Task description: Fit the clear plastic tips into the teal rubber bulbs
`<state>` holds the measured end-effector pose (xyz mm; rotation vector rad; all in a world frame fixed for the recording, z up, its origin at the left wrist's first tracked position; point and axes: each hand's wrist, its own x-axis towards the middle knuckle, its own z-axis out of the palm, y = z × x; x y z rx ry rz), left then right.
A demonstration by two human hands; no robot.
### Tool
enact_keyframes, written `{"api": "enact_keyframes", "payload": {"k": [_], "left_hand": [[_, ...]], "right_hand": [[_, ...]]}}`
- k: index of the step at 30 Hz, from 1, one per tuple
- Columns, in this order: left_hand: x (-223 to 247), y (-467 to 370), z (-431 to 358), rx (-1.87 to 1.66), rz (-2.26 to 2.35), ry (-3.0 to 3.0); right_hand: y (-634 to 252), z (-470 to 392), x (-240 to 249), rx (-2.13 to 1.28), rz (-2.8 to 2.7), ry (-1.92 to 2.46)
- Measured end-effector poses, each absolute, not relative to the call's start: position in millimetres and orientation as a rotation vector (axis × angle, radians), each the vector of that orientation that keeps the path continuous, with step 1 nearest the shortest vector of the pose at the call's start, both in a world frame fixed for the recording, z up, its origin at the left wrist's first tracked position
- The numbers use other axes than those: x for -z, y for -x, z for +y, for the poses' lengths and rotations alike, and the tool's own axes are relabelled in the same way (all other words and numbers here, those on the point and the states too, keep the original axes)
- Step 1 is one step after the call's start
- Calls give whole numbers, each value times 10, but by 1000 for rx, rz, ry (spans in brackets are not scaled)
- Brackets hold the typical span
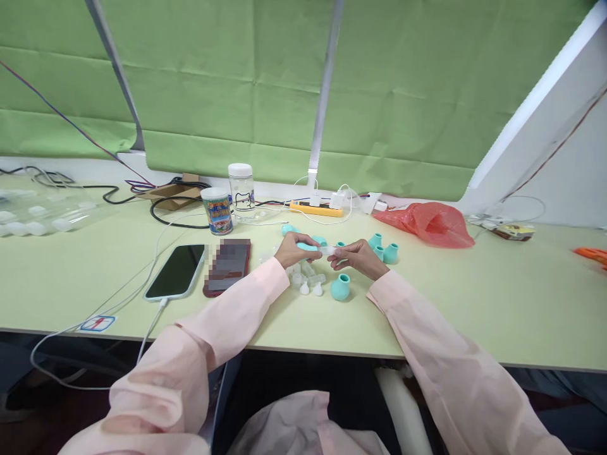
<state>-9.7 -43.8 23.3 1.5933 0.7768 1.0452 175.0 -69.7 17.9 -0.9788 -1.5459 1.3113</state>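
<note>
Teal piece [307, 247] and whitish tip [327, 251], clamped in our fingers [344, 254], could drop behind the nearest pot [340, 288] if our pinch loosens.

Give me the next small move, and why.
Perhaps the right hand should ease the white piece toward the teal piece: the left hand holds the teal one, the right pinches the white, and they line up end to end. Whether they're joined is unclear.

On the table [474, 297], two phones [176, 270] lie left of the left hand [294, 249]; behind them, a can [217, 212] and jar [242, 193]; rightward, a power strip [303, 208], then a plastic bag [429, 224]; bulb pieces [340, 289] sit before and behind the right hand [358, 257].
</note>
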Motion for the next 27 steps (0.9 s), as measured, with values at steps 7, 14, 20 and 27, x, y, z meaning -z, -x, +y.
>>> {"api": "enact_keyframes", "payload": {"k": [7,14,20,27], "left_hand": [[-215,99,-432,-1041,766,-1610],[-234,79,-463,-1065,744,-1593],[-255,42,-523,-1112,683,-1567],[-203,86,-419,-1398,888,-1675]], "right_hand": [[-1759,-707,-227,-1354,-1543,1001],[-1740,-718,-273,-1328,-1496,1008],[-1733,-690,-339,-1118,-1397,927],[-1977,-533,-364,-520,-1116,934]]}}
